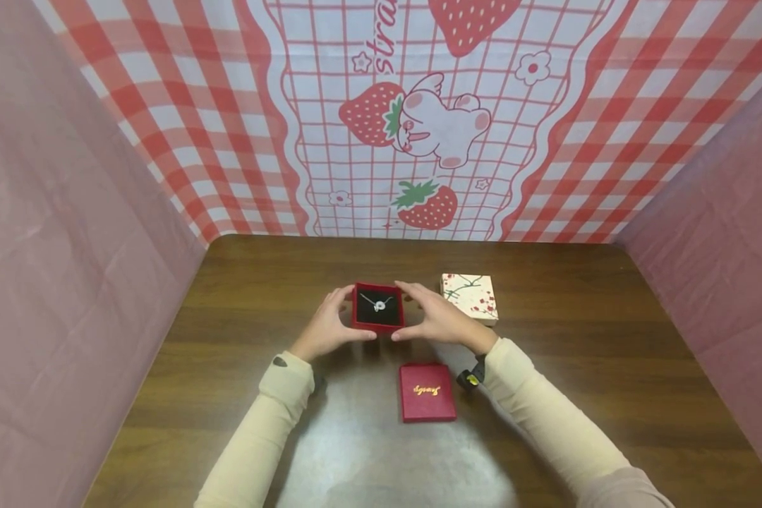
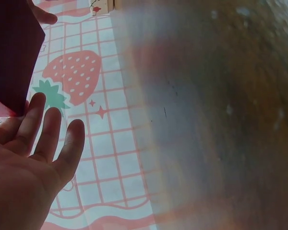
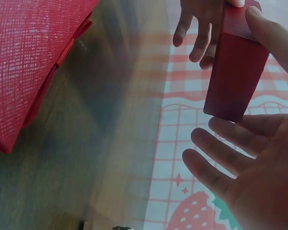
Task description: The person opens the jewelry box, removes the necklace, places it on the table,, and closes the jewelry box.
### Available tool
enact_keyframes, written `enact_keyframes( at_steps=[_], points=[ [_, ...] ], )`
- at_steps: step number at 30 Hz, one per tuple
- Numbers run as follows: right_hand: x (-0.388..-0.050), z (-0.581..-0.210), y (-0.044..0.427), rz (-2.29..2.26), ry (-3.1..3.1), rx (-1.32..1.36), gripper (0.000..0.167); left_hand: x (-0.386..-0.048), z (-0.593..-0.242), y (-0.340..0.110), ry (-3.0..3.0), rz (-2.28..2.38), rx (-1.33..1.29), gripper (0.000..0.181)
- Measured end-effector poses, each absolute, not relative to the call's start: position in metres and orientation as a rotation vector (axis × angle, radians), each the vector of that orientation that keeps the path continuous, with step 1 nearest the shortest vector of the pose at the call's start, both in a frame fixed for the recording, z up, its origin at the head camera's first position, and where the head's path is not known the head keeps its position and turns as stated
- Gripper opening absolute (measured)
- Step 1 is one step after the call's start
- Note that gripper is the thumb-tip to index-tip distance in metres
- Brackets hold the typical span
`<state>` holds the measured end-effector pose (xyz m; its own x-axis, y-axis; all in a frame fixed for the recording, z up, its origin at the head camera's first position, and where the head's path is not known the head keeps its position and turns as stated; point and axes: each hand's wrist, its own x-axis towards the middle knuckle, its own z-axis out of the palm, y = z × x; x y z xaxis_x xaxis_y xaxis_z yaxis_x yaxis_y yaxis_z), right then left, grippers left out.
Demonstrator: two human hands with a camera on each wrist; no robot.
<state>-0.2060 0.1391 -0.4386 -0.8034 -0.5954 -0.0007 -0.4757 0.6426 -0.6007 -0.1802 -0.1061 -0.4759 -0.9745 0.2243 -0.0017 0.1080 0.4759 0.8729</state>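
A red open-topped jewelry box [image 1: 378, 327] with a black lining is held above the table between both hands. On the lining lies a silver necklace [image 1: 380, 305] with a small round pendant. My left hand [image 1: 326, 328] pinches the box's left side, thumb at the near edge and fingers at the far side. At the other side, my right hand [image 1: 443, 321] grips it the same way. Both wrist views show the box's plain outer wall [image 3: 237, 76], with the other fingers spread beside it. The red lid [image 1: 427, 403] with gold lettering lies on the table nearer the body.
Behind the right hand, a cream box [image 1: 476, 303] with a red blossom pattern sits on the brown wooden table [image 1: 241, 282]. A strawberry-print cloth [image 1: 330, 162] hangs at the table's far edge. Pink cloth [image 1: 70, 247] hangs along both sides.
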Motion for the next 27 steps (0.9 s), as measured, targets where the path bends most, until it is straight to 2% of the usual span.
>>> enact_keyframes(
  at_steps=[14, 27],
  points=[
    [-0.213, -0.434, 0.135, -0.898, 2.662, -0.937, 0.091, -0.183, -0.473, -0.108, 2.626, 1.443, 0.341, 0.096],
    [-0.220, -0.432, 0.132, -0.877, 2.676, -0.934, 0.090, -0.190, -0.467, -0.109, 2.742, 1.306, 0.472, 0.104]
  ],
)
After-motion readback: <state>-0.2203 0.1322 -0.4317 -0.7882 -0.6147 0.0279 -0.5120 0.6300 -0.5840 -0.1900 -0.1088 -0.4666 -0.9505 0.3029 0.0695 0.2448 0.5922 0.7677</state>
